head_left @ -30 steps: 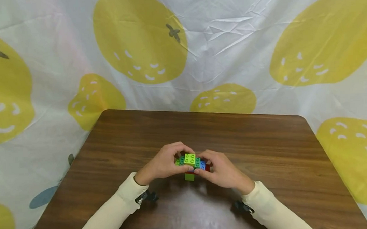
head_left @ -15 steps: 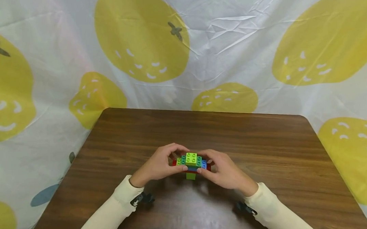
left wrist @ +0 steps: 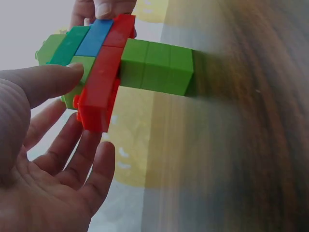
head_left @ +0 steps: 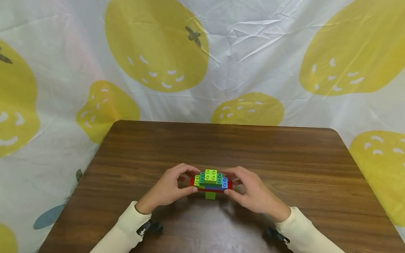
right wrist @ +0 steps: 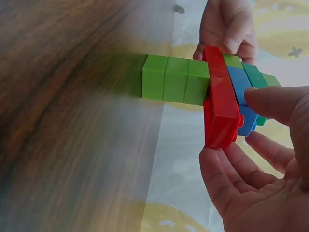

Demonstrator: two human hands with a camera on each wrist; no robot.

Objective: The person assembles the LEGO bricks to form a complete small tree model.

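Note:
A tree-shaped stack of toy building bricks stands upright on the table. Its narrow trunk of light green bricks carries a wide red layer. Above that come blue and light green bricks, a dark green layer and a light green top brick. My left hand holds the stack's left end, the thumb over the light green brick and the other fingers behind, partly hidden. At the right end my right hand holds it, thumb on the blue brick, fingers spread behind and below the red layer.
The brown wood-grain table spreads out around the stack. A white cloth printed with yellow fruit hangs behind and beside the table. Dark camera mounts stick out from both wrists, low over the tabletop.
Both hands have slid outward from the upper bricks toward the stack's two ends, the left one moving farther. More of the red and light green bricks shows now. The stack stays in place.

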